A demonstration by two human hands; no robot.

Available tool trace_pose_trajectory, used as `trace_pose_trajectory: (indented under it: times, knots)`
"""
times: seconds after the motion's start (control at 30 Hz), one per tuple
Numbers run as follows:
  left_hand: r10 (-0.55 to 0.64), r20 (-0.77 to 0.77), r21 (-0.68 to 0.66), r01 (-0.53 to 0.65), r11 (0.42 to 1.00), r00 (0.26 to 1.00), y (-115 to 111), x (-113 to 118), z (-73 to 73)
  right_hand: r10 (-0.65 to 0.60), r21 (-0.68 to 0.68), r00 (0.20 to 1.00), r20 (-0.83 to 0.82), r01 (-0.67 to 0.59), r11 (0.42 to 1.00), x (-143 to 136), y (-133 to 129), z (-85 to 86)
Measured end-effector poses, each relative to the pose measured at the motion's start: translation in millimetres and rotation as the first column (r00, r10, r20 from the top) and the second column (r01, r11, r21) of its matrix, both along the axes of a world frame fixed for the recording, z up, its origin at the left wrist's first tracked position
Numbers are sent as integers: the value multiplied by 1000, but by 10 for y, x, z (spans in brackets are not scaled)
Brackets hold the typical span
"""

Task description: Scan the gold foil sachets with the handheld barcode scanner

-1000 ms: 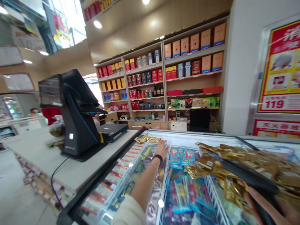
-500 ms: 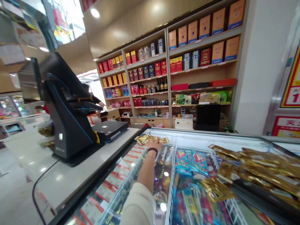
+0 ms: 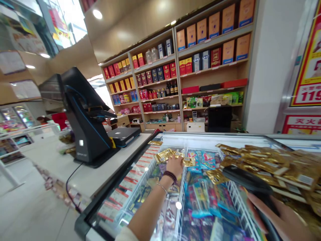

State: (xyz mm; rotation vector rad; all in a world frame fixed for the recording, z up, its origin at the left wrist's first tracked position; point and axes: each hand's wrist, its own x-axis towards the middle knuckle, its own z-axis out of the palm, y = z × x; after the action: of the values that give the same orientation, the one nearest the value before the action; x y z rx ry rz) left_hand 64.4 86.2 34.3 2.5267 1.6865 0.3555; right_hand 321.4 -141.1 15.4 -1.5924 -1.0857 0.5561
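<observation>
My left hand (image 3: 175, 166), with a dark bead bracelet at the wrist, is closed over gold foil packets (image 3: 164, 155) above the glass top of a chest freezer (image 3: 190, 134). The packets stick out on both sides of my fingers; how many are held is hidden. Another gold packet (image 3: 155, 143) lies behind, near the freezer's far left corner. At the lower right my right hand (image 3: 283, 214) grips a black handheld barcode scanner (image 3: 248, 180) by its handle. Beside the scanner lies a large heap of gold foil packets (image 3: 273, 160).
White wire baskets (image 3: 183, 197) inside the freezer hold colourful ice-cream packs (image 3: 200, 197). On the left counter (image 3: 57, 167) stand a black register terminal (image 3: 86, 134) and a flat black scale (image 3: 125, 135). Shelves of boxes (image 3: 155, 74) line the back wall. A person is partly visible behind the terminal.
My left hand has drawn nearer and slightly right, bringing gold packets along and leaving one behind. My right hand has come into view with the scanner. The view has shifted slightly.
</observation>
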Motion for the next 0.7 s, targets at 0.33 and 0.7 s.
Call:
trace_pose_trajectory:
  times: [0.33,0.7]
  knots:
    - [182,491,-111,-146,983,852,-420,-211,-93,57,41,951,-304,-46,998,-174,-145,294]
    - [107,974,-132,114,985,198,-632,-18,-368,172,56,985,25,-173,983,-296,-247,315]
